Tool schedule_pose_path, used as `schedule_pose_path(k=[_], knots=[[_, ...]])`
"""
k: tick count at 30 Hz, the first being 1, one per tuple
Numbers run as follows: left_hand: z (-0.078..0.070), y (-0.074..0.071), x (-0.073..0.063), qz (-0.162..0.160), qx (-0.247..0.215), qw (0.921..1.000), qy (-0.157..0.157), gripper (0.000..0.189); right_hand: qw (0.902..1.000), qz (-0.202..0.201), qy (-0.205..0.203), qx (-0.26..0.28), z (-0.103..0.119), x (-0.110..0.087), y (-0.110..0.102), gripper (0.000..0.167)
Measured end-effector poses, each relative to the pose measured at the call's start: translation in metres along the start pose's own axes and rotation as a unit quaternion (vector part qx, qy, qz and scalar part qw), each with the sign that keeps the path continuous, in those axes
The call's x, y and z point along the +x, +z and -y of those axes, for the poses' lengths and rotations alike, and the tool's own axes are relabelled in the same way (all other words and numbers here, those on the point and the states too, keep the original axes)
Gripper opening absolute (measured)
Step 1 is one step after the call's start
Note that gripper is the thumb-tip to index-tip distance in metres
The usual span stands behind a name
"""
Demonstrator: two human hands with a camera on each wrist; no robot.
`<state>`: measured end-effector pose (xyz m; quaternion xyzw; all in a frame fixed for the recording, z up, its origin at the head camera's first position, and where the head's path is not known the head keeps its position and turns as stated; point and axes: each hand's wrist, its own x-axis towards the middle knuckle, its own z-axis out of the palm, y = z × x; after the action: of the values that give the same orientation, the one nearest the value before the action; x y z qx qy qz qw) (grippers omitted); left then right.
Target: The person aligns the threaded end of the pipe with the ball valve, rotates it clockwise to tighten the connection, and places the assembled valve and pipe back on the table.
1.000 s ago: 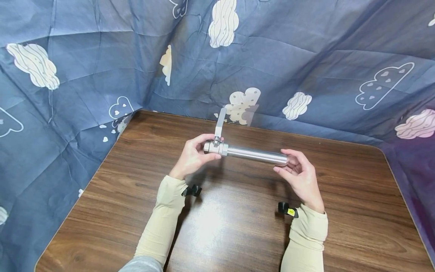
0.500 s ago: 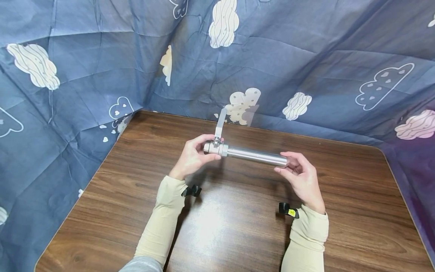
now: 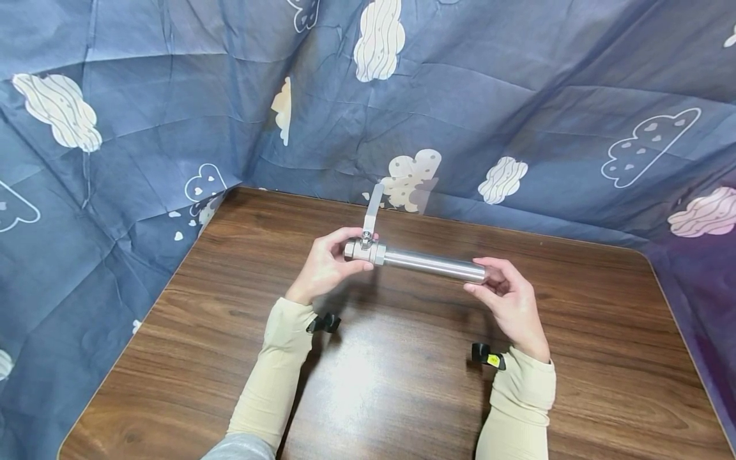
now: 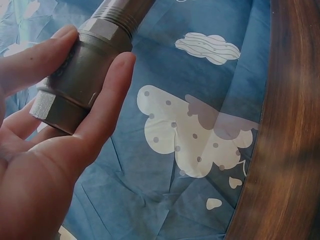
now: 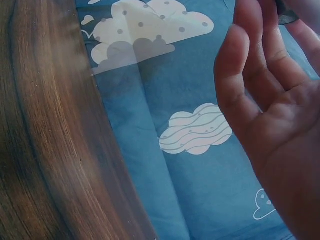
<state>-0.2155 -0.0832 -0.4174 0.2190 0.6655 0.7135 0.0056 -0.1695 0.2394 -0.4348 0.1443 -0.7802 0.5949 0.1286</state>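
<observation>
Evidently raised over counter (image 3: 586, 306): lever valve (image 3: 365, 252), metal pipe (image 3: 431, 262) joined in line. Left hand's (image 3: 323, 265) grip pinches valve; right hand's (image 3: 513, 300), pipe's far end. Best brace valve, support pipe coaxially, sparing threads (image 4: 116, 21) strain.

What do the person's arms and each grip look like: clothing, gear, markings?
Left sleeve and right sleeve: cream, bunched at the cuff; grey cloth past the left one's upper end. Left wrist device and right wrist device: small, black; yellow label on the right one. Left grip and right grip: no gloves.
</observation>
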Motion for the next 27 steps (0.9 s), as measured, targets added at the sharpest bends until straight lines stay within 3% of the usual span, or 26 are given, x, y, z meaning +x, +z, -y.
schedule_pose_path(k=[11, 27], knots=[[-0.003, 0.001, 0.0, -0.005, 0.001, 0.9999, -0.013, 0.051, 0.9987, -0.003, 0.029, -0.042, 0.0, -0.001, -0.001, 0.044], [-0.003, 0.002, 0.0, -0.002, -0.002, 0.9999, -0.012, 0.051, 0.9988, -0.001, 0.034, -0.036, 0.008, -0.001, -0.001, 0.039]])
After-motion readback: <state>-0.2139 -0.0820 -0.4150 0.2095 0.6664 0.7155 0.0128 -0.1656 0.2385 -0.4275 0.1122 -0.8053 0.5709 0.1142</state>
